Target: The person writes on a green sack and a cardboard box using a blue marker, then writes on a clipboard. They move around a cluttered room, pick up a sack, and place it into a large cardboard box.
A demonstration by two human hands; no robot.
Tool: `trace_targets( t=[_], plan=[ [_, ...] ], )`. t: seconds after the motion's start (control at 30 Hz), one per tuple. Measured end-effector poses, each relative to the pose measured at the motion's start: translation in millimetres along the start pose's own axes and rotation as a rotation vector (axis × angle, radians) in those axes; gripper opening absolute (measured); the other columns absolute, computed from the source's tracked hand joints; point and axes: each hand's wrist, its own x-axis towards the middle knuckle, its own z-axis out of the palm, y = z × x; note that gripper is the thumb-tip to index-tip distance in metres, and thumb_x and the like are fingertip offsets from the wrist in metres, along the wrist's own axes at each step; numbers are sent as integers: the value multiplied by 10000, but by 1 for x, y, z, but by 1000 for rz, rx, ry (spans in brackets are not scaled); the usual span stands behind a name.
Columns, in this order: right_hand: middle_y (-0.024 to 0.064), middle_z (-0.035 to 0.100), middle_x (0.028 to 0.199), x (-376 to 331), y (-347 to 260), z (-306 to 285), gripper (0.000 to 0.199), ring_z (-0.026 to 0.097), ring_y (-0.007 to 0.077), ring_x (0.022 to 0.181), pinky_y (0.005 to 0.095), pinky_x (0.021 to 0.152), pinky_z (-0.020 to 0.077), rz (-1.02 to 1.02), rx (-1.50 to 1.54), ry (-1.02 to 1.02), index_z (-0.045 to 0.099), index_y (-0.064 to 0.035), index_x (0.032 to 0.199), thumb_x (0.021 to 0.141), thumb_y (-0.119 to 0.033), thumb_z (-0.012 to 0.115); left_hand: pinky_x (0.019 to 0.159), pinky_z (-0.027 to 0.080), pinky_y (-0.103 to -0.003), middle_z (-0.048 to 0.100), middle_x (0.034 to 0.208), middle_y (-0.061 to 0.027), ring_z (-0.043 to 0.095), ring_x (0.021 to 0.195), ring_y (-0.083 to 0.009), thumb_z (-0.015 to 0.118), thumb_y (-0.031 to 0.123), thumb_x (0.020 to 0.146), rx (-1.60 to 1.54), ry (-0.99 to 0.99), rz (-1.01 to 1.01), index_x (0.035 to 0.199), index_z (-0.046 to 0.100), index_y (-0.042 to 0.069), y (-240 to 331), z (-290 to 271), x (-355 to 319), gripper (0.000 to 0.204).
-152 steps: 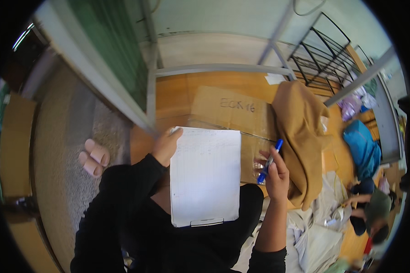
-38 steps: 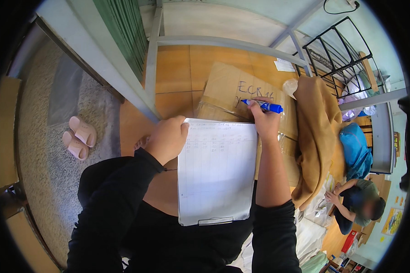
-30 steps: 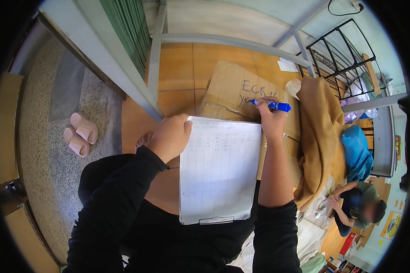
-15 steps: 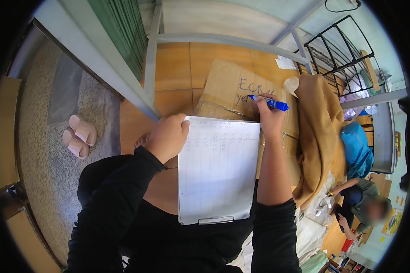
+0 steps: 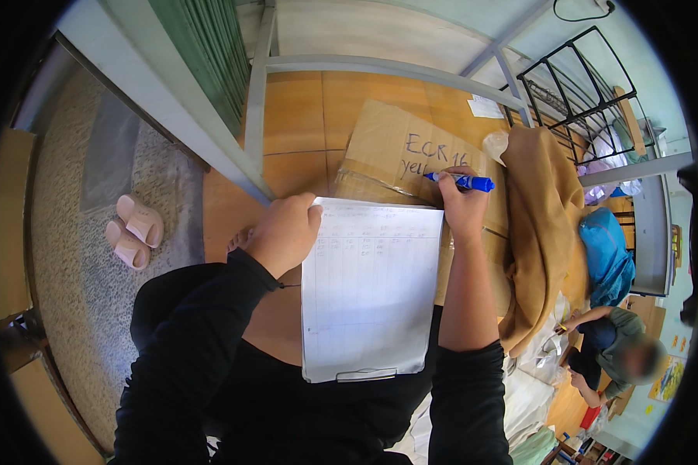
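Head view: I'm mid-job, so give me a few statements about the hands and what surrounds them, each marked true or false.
1. The right hand holds a blue marker. True.
2. The left hand is empty. False: it grips the top-left corner of the lined sheet.
3. Dark handwriting shows on the cardboard box. True.
4. The brown cloth lies left of the box. False: it lies on the right.
5. The metal clip is at the sheet's far edge. False: it is at the near edge.

Soft, fairly bright light pales the paper (image 5: 367,302) below the right fingers (image 5: 447,188); above them the rail (image 5: 388,68) bows; far right, a head (image 5: 642,359) is blurred; corners go black.
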Motion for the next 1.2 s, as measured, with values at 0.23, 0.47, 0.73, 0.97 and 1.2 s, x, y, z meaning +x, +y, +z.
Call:
trace_targets(
  t=[0.23,0.47,0.73,0.97,1.2],
  plan=[
    [57,641,716,4,10,-2,196,570,117,669,268,637,466,-14,64,91,665,49,861,785,-127,708,749,468,-498,635,866,-286,600,852,-464,501,186,958,47,1,20,963,598,-65,2,-1,1,270],
    [54,655,749,7,22,-7,191,582,123,688,273,662,476,18,111,116,672,47,889,797,-119,695,744,464,-508,639,865,-280,602,848,-459,502,192,958,33,-16,6,963,601,-56,5,-3,0,267],
    [74,684,784,5,31,-15,192,623,130,731,279,709,503,16,53,158,676,41,899,806,-127,687,753,467,-505,640,875,-284,602,863,-463,505,191,957,37,-2,18,963,600,-61,2,-1,1,269],
    [85,698,813,4,30,-16,201,636,135,758,282,730,510,33,47,155,679,39,905,807,-135,695,759,471,-504,639,880,-289,602,867,-467,511,182,953,30,-5,11,958,602,-67,2,-1,2,266],
    [73,691,812,4,31,-14,196,617,115,754,268,716,497,20,106,138,681,38,915,814,-129,697,751,472,-498,639,877,-288,602,864,-463,510,183,954,44,-8,21,951,599,-67,3,-1,2,266]
  ],
)
